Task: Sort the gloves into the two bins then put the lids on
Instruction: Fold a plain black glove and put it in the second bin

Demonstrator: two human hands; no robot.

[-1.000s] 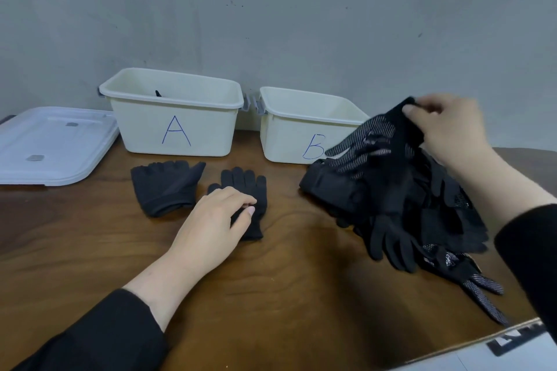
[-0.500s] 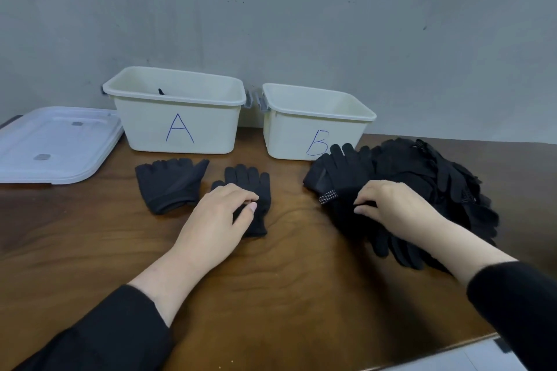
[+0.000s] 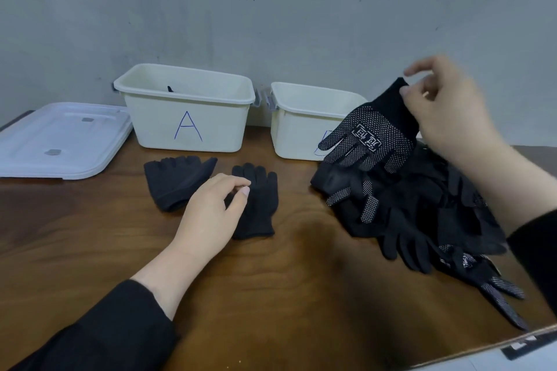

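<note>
Brown wood-grain desk against a grey, scuffed wall. At the back edge, bin A and bin B side by side, both uncovered, a dark scrap peeking up inside A. White lid flat at the back-left corner, beside A. Right hand raised over the desk's right side, pinching a dotted glove by the cuff, long axis slanting, fingers hanging down-left, covering most of B's letter. Below it a glove pile spreading to the front-right corner. In front of A, a fingerless glove, cuff toward the front edge. Just beside it a plain glove, fingers toward the bins, left hand loosely curled over its left part, gripping nothing.
</note>
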